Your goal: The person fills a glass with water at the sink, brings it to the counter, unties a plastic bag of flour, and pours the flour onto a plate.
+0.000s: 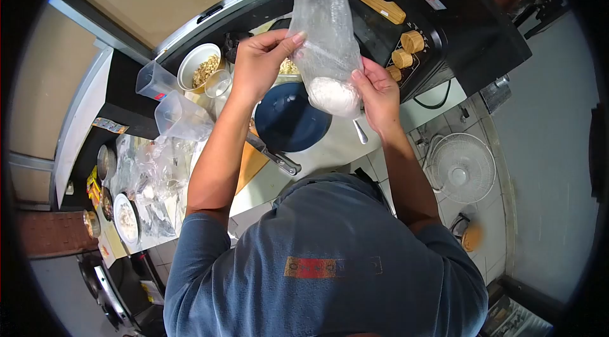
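A clear plastic bag (327, 26) with white powder (334, 96) gathered in its bottom hangs upright between my hands. My left hand (266, 61) pinches the bag's left edge with thumb and fingers. Lower down, my right hand (379, 90) grips its right side beside the powder. Beneath the bag sits a dark blue bowl (288, 118), which looks bare inside where it shows. A spoon handle (360, 131) sticks out at the right of the bowl. To the left, a black-handled knife (276, 154) lies over a wooden board (252, 166).
A white bowl of chopped pieces (199, 67) and clear plastic containers (183, 115) stand left of my left arm. Plastic wrapping (158, 178) and a white plate (126, 220) cover the left counter. A black oven with wooden knobs (403, 58) stands right; a wire basket (462, 168) is lower down.
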The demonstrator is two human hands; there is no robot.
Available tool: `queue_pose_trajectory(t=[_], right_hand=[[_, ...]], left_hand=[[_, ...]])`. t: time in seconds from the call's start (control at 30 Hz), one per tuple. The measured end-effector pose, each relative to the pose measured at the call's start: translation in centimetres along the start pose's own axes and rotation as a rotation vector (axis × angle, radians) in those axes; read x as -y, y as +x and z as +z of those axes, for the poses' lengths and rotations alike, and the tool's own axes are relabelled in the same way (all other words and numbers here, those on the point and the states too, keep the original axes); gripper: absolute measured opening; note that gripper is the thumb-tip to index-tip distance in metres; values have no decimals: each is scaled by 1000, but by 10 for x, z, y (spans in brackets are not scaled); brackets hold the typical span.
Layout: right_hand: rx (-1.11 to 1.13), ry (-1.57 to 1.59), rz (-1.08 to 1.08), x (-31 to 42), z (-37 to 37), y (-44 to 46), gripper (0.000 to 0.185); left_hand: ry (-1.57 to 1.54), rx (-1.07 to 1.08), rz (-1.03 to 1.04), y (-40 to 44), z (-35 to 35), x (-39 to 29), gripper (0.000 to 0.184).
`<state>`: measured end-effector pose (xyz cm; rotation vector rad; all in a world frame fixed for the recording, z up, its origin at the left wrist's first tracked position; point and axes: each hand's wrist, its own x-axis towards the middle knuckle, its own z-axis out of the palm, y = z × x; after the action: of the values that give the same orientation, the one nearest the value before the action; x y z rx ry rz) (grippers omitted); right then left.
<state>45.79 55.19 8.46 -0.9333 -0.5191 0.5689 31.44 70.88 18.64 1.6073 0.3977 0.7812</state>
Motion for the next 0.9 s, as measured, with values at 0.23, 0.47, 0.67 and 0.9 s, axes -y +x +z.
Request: queue_pose_trajectory(t=[0.23, 0.47, 0.67, 0.9], right_hand=[[81, -11, -27, -6, -23, 8, 40], [120, -212, 222, -19, -24, -16, 95], [327, 230, 411, -38, -18, -15, 95], [192, 674, 214, -39, 3, 2, 91]], left_hand=[[116, 2, 109, 11, 23, -17, 18], [151, 80, 144, 43, 29, -49, 19], [-70, 120, 188, 54, 45, -70, 18], [-245, 94, 33, 45, 32, -62, 19]])
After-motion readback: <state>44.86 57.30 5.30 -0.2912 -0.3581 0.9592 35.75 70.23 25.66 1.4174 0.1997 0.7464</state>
